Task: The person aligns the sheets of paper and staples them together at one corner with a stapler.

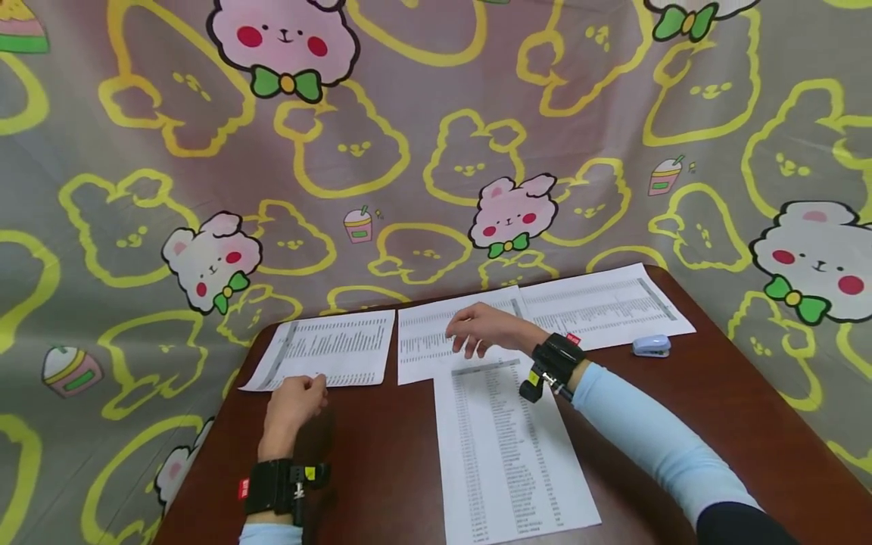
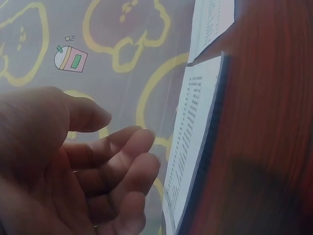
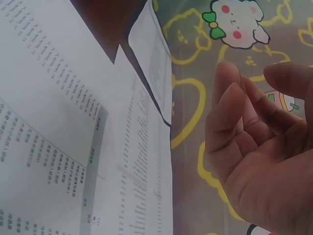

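From my head, I see my left hand (image 1: pixel 294 409) loosely curled with nothing in it, by the near edge of the left sheet (image 1: pixel 334 348). My right hand (image 1: pixel 493 330) is also relaxed and empty, over the middle sheet (image 1: pixel 422 341). The right sheet (image 1: pixel 599 306) lies at the far right of the brown table (image 1: pixel 381 469), and the near sheet (image 1: pixel 507 454) stretches towards me from the middle one. A pale stapler (image 1: pixel 651 346) sits near the right sheet.

At my left wrist, my thumb and bent fingers stand apart, clear of the printed paper.

At my right wrist, my fingers curl softly beside the sheets, gripping nothing.
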`<state>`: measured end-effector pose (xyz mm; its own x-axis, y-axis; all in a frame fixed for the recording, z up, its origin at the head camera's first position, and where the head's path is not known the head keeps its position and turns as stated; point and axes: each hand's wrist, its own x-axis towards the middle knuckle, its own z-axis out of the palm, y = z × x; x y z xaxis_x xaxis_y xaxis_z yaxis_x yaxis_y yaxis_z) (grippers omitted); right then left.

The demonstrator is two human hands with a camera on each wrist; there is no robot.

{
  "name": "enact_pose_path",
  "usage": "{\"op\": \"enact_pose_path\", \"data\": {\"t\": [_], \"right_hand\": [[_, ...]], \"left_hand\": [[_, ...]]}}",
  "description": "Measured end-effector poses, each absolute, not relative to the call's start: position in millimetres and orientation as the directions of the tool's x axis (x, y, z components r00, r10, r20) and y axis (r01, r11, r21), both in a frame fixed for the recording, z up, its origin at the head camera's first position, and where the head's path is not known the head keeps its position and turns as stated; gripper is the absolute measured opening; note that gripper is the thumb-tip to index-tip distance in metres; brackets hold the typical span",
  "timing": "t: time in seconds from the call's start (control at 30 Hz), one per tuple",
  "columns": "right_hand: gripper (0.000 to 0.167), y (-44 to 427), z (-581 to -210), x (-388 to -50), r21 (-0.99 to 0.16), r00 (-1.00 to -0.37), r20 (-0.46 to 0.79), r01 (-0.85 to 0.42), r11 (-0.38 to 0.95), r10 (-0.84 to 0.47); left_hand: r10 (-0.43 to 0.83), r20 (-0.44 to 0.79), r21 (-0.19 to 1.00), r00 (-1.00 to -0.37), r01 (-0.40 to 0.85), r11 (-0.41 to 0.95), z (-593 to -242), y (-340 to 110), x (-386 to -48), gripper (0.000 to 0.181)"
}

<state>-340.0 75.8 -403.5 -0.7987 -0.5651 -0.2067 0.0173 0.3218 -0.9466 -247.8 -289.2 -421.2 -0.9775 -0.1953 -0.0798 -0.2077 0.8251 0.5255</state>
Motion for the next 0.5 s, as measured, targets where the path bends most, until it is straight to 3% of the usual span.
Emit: {"op": "enact_pose_path", "data": {"t": [0.5], "right_hand": [[0.022,61.2,-406.2,-355.1,-0.936,-0.809,-0.193,-0.019,0.353,-0.555]], "left_hand": [[-0.179,-0.103,0.543,-0.978,-0.206,0.814,-431.0,-293.4,-253.0,0.045]]}}
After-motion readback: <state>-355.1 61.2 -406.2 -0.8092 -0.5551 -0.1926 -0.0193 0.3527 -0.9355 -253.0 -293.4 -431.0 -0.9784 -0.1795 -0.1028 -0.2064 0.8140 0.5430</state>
